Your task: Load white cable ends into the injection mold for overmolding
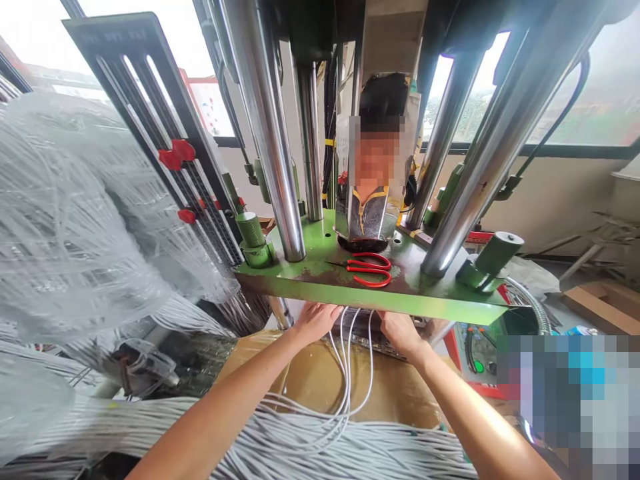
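Both hands reach under the front edge of a green machine plate (pixel 425 300). My left hand (pixel 316 321) is left of several white cables (pixel 346 373), its fingertips close to the nearest one and partly hidden by the plate. On the right of the cables is my right hand (pixel 400 332), with its fingers mostly hidden under the same edge. The cables run up between the hands into the machine's lower part (pixel 385 345) and curve down at their other end. Whether either hand grips anything cannot be seen. Red-handled scissors (pixel 371 270) lie on top of the plate.
Thick steel columns (pixel 273 147) rise from the plate. A large bundle of white cables (pixel 280 443) lies in front, below a brown covered surface (pixel 310 380). Plastic-wrapped cables (pixel 65 220) fill the left side. A control box with a green button (pixel 479 367) is at right.
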Demonstrator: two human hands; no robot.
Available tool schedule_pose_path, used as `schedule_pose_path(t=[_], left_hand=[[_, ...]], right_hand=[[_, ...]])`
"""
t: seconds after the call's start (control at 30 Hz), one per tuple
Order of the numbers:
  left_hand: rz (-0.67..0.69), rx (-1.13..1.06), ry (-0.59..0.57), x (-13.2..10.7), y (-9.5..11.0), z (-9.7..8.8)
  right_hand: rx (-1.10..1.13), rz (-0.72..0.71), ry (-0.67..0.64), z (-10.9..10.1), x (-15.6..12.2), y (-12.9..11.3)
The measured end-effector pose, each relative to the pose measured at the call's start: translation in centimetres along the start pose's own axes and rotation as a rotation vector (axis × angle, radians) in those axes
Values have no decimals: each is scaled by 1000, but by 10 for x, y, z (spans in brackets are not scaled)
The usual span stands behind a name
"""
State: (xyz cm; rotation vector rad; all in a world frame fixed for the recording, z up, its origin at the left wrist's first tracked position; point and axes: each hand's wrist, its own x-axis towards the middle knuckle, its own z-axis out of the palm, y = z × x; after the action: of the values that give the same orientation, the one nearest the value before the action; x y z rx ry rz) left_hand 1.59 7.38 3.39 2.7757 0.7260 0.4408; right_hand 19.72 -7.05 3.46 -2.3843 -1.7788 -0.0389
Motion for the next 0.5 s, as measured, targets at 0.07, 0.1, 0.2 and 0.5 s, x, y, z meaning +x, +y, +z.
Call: schedule_pose_path(t=[0.07,0.1,0.2,0.5], left_hand=[[10,20,1,-1,-4,0],[14,27,2,-1,-6,0],[21,37,1,-1,-8,3],[13,-41,7,-24,27,-33]], right_hand=[[-6,-26,1,-1,3,-7],[-7,-35,4,-1,5,-10],[-8,-61,20,2,12,-21],[49,-109,53,-21,-11,-36]])
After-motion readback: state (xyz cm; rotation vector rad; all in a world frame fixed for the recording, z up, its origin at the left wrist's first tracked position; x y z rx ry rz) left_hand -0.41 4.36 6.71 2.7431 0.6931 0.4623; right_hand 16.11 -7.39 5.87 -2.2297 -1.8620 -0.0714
